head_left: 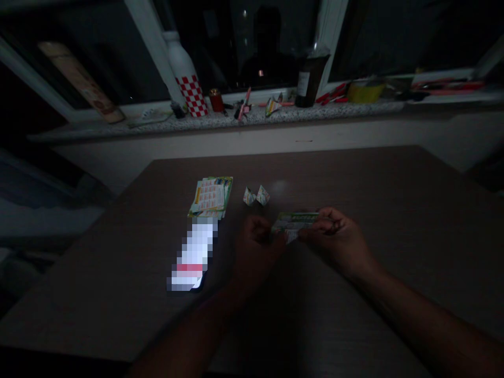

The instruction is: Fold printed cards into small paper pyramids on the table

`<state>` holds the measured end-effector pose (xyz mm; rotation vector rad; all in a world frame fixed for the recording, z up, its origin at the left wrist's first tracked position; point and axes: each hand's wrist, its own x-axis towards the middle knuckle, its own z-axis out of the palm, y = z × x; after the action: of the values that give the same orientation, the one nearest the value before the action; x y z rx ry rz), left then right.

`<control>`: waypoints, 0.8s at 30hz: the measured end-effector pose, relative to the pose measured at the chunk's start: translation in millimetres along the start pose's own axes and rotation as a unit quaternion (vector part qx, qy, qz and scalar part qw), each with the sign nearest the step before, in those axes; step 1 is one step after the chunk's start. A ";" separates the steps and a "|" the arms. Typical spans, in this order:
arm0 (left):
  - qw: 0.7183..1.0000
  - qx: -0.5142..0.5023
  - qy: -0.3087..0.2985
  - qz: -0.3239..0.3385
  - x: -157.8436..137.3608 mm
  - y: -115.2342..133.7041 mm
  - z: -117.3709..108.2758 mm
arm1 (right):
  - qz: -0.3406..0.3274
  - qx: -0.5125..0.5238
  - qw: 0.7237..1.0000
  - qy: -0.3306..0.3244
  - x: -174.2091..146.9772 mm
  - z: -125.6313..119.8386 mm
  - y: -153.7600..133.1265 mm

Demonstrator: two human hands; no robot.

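Between my two hands is a small printed sheet of paper (296,219), green and white, held a little above the table. My left hand (258,247) is closed on its left edge, thumb in front. My right hand (340,236) pinches the right part between thumb and fingers. Just beyond my left hand stands a small folded paper shape (263,196) with two pointed halves. A stack of printed paper sheets (210,197) lies farther left. Closer to me, below the stack, lies a lit phone (192,257) with a blurred screen.
The brown table (354,178) meets a wall under a granite windowsill (228,122). On the sill stand a white bottle with red checks (189,79), a dark pouch (309,81), a yellow roll (366,92) and small items. The room is dim.
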<state>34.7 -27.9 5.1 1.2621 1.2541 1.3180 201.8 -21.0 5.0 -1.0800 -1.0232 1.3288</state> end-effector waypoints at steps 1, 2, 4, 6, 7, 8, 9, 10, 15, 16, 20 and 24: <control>0.999 -0.010 -0.032 -0.010 1.8 1.0 -1.6 | -0.002 -0.009 1.000 0.003 -0.1 -0.2 -1.4; 0.998 -0.006 -0.066 -0.020 3.5 1.7 -3.3 | 0.001 -0.019 1.000 -0.002 -0.2 -0.4 -2.4; 0.992 0.040 -0.119 -0.032 6.5 2.5 -6.4 | 0.004 -0.032 0.999 -0.011 -0.4 -0.8 -3.1; 0.985 0.088 -0.143 -0.036 7.9 2.9 -8.6 | 0.004 -0.036 0.999 -0.019 -0.3 -1.3 -1.7; 0.984 0.096 -0.146 -0.036 8.0 3.2 -9.2 | 0.003 -0.035 0.999 -0.024 -0.2 -1.6 -0.7; 0.985 0.091 -0.144 -0.036 7.8 3.6 -9.6 | 0.002 -0.031 0.999 -0.032 -0.1 -1.9 0.4; 0.987 0.080 -0.138 -0.038 7.4 4.2 -9.7 | 0.003 -0.026 0.999 -0.044 -0.2 -2.1 1.3; 0.989 0.065 -0.131 -0.039 6.9 4.9 -9.7 | 0.006 -0.021 0.998 -0.060 -0.4 -2.1 1.9; 0.993 0.022 -0.106 -0.045 5.6 6.2 -9.1 | 0.014 -0.032 0.992 -0.118 -2.9 -1.3 1.1; 0.993 0.024 -0.104 -0.046 5.5 5.6 -8.9 | 0.006 -0.044 0.992 -0.119 -3.4 -1.2 1.1; 0.993 0.000 -0.109 -0.047 4.8 2.5 -7.3 | -0.025 -0.076 0.992 -0.095 -4.4 -1.9 3.0; 0.992 -0.025 -0.110 -0.062 3.8 3.7 -5.4 | -0.031 -0.065 0.994 -0.083 -3.9 -1.7 5.4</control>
<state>29.2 -24.8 9.4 1.2364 1.1190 1.0839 202.3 -25.1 -0.5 -1.0368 -1.2713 1.3335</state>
